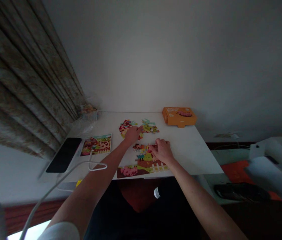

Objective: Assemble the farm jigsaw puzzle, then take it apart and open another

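I'm logging my left hand (132, 135) resting on loose jigsaw pieces (126, 125), my right hand (162, 151) pressing on the part-built farm puzzle (141, 170), white bench (188, 156) beneath, cannot tell if either is grasping

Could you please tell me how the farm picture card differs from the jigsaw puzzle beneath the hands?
The farm picture card is one intact rectangle, while the jigsaw puzzle lies in separate pieces with gaps. The card sits untouched near the black phone; the puzzle lies under the left hand and right hand. Both show bright farm scenes with white fencing.
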`<state>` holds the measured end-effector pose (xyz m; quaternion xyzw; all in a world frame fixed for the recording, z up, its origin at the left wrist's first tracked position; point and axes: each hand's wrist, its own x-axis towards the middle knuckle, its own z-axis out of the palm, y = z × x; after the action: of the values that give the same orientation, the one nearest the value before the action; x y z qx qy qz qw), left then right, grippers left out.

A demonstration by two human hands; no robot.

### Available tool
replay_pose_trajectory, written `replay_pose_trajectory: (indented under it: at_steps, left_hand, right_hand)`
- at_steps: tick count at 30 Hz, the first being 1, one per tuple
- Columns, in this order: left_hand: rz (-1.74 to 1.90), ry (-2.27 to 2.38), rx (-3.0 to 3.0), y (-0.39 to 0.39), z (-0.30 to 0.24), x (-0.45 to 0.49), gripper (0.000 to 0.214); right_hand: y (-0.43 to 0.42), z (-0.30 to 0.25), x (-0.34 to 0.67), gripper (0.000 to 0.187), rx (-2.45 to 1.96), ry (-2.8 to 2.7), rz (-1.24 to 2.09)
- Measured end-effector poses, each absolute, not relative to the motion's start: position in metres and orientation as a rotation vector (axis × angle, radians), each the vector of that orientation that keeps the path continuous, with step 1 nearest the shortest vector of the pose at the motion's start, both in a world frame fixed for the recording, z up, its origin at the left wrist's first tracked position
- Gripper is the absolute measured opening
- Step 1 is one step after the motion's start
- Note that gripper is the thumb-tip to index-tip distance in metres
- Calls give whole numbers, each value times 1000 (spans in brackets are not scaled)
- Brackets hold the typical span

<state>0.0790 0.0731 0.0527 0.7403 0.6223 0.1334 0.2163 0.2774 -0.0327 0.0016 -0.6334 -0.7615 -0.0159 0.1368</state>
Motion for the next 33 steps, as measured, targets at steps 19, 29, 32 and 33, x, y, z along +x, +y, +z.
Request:
replay_pose_trajectory:
  at_steps: [19, 29, 32, 33]
  left_hand:
    - [250, 1285, 2637, -21, 18, 42, 26]
    - [385, 1239, 2730, 5, 14, 47, 32]
    - [342, 952, 2801, -22, 9, 57, 38]
    - [319, 928, 2820, -30, 7, 60, 44]
  right_hand:
    - [28, 54, 260, 59, -1975, -2242, 213]
    - [40, 38, 260, 44, -1763, -2085, 134]
    - [2, 24, 285, 39, -1607, -2137, 177]
    - [-13, 19, 292, 38, -1576, -2155, 185]
